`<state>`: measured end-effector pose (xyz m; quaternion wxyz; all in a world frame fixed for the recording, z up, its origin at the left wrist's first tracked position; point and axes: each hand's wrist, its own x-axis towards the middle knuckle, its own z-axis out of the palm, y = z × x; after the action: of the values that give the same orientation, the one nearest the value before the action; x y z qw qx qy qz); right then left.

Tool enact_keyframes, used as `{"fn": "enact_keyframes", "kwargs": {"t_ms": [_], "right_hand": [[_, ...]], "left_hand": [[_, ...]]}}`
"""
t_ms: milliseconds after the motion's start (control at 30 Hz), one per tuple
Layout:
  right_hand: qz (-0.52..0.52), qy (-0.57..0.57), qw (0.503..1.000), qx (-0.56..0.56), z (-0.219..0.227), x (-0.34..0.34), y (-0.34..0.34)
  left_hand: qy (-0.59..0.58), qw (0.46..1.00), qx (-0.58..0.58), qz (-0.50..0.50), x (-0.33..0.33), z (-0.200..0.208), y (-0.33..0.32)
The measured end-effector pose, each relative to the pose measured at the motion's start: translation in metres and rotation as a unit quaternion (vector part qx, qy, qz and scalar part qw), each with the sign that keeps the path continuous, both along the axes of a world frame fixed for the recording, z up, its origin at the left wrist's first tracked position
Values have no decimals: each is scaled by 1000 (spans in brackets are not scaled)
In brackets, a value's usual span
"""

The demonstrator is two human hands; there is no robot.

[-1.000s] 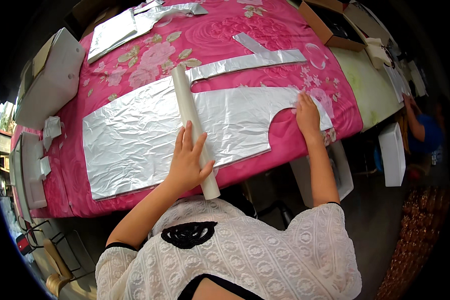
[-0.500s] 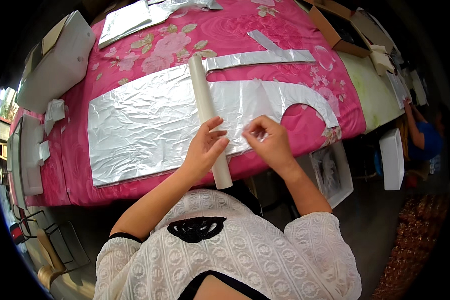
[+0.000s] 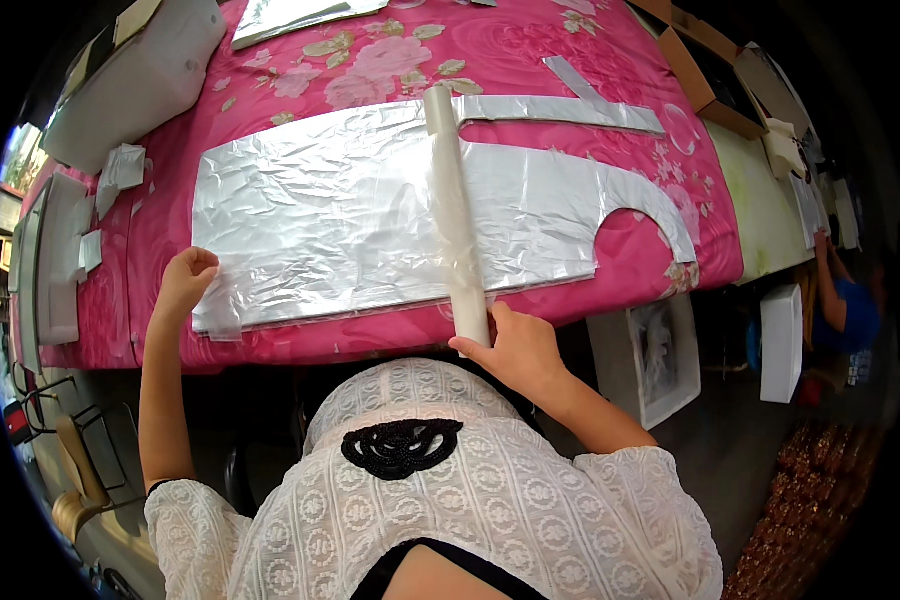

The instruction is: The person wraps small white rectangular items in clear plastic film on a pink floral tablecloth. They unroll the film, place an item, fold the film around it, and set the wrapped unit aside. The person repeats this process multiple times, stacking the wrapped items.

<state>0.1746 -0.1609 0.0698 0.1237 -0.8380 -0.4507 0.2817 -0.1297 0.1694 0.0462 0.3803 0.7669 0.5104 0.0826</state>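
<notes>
A large silver foil-faced sheet [image 3: 320, 200] with a curved cut-out at its right lies on a pink floral cloth [image 3: 360, 345]. Across it rests a long roll of clear film [image 3: 450, 200], its near end jutting over the table edge. Thin film [image 3: 225, 318] lies over the foil left of the roll, its loose corner drooping past the sheet's near left edge. There, my left hand [image 3: 183, 285] is closed in a pinch on the film's edge. My right hand [image 3: 522, 348] is wrapped round the near end of the roll.
A white foam box [image 3: 135, 85] stands at the far left. More foil sheets [image 3: 295, 15] lie at the back. An open cardboard box [image 3: 710, 85] is at the far right. Below the right table edge sits a white bin [image 3: 660, 355]; a person in blue [image 3: 845, 315] is beyond.
My left hand has left the roll and moved far left, drawing film over the foil. My right hand has come down onto the roll's near end. The view has shifted left.
</notes>
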Motion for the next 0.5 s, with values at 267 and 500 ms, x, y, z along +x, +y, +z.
{"fn": "enact_keyframes", "kwargs": {"t_ms": [267,500], "right_hand": [[-33,111,993,12,-20,0,-17],[-41,125,991,6,-25,3,-25]], "left_hand": [[-199,906,276,-250,163,7,-108],[-133,900,258,-325,228,-53,-155]]}}
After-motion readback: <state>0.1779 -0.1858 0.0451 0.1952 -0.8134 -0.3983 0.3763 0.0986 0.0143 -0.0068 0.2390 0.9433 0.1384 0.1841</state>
